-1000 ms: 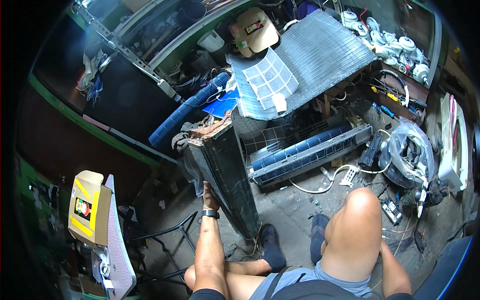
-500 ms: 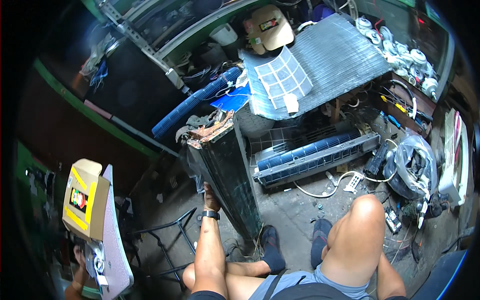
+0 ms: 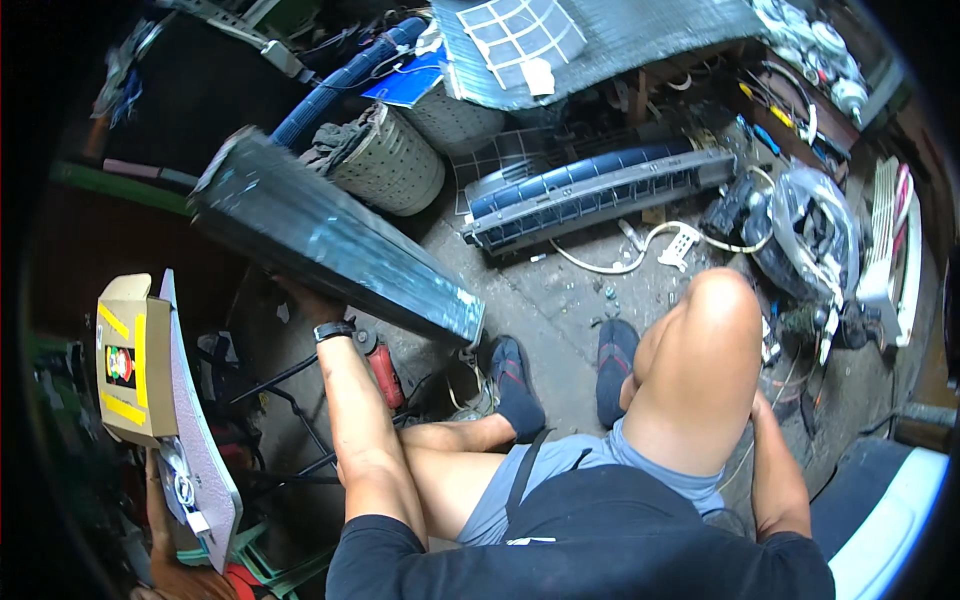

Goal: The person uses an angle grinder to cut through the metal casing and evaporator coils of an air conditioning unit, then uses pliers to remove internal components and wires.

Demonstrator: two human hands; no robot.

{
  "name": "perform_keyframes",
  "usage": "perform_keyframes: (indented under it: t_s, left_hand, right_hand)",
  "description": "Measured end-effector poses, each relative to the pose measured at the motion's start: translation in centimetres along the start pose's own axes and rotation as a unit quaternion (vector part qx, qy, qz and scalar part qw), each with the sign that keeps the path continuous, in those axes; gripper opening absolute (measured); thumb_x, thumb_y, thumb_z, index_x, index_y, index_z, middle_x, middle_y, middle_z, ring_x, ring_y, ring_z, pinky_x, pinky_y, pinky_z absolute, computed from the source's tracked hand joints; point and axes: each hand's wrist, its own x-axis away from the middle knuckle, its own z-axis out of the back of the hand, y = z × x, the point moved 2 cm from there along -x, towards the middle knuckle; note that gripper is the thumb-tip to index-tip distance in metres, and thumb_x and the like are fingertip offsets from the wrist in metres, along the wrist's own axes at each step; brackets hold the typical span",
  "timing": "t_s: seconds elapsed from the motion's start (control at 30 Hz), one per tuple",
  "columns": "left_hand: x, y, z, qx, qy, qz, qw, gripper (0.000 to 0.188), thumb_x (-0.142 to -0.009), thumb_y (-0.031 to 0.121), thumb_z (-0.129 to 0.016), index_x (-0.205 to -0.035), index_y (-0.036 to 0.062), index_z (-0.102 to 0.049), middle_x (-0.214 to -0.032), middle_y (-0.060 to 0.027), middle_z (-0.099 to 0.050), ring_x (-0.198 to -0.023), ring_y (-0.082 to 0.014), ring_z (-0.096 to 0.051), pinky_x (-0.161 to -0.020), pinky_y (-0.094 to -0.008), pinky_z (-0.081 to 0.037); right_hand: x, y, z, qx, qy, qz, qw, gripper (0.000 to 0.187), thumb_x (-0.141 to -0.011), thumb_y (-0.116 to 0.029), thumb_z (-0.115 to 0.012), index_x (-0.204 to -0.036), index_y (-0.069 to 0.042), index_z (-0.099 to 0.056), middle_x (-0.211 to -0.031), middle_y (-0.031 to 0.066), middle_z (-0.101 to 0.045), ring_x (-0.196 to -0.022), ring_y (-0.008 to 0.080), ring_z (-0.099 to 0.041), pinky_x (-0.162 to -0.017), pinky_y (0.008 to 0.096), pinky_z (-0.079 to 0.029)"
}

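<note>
A long dark finned coil [image 3: 330, 245] lies tilted, nearly level, with its right end low near my left foot [image 3: 515, 385] and its left end raised. My left hand [image 3: 305, 300], with a black watch on the wrist, is under the coil's lower edge and grips it; the fingers are mostly hidden by the coil. My right forearm [image 3: 780, 470] runs down beside my raised right knee [image 3: 715, 330]. The right hand itself is hidden behind the thigh.
On the concrete floor ahead lie a long blue-and-grey air-conditioner unit [image 3: 590, 190] and a white cable [image 3: 650, 245]. A pale perforated drum [image 3: 390, 160] stands behind the coil. A yellow cardboard box [image 3: 125, 360] is at the left, a red tool [image 3: 385, 375] by my leg, and a bagged bundle [image 3: 815, 225] at the right.
The coil stood upright on the floor before; it has tipped over to the left and now lies nearly level in my left hand. The view has shifted downward.
</note>
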Motion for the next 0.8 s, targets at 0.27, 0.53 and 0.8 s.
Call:
perform_keyframes:
  t_s: [0.27,0.53,0.8]
  left_hand:
    - [1.8,-1.0,-1.9,0.102,0.100,-0.023,0.989,0.129,-0.083,0.110,-0.022,-0.172,0.0193,-0.043,-0.178,-0.0157,-0.038,-0.160,-0.0466,-0.037,-0.128,-0.0740,-0.030]
    - [4.9,-9.5,-4.9,0.118,0.183,-0.018,0.976,0.122,-0.091,0.103,-0.007,-0.167,0.0190,-0.052,-0.176,-0.0122,-0.046,-0.159,-0.0448,-0.041,-0.131,-0.0702,-0.028]
    - [4.8,-15.3,-5.3,0.261,0.239,0.059,0.933,0.111,-0.098,0.097,-0.012,-0.171,0.0200,-0.047,-0.179,-0.0077,-0.041,-0.163,-0.0437,-0.035,-0.134,-0.0692,-0.020]
  right_hand:
    - [1.7,0.4,-0.6,-0.024,0.025,0.079,0.996,0.064,-0.096,-0.041,-0.077,-0.142,0.003,-0.069,-0.146,0.0271,-0.072,-0.138,0.0323,-0.067,-0.112,0.0433,-0.053]
    - [3.1,-1.5,5.3,-0.110,0.098,-0.066,0.987,0.046,-0.104,-0.031,-0.075,-0.141,-0.003,-0.073,-0.131,0.0185,-0.079,-0.120,0.0268,-0.073,-0.103,0.0403,-0.055]
    - [4.4,-7.8,10.8,-0.107,0.209,0.073,0.969,0.035,-0.110,-0.028,-0.069,-0.136,-0.005,-0.074,-0.121,0.0105,-0.078,-0.107,0.0207,-0.072,-0.095,0.0380,-0.055]
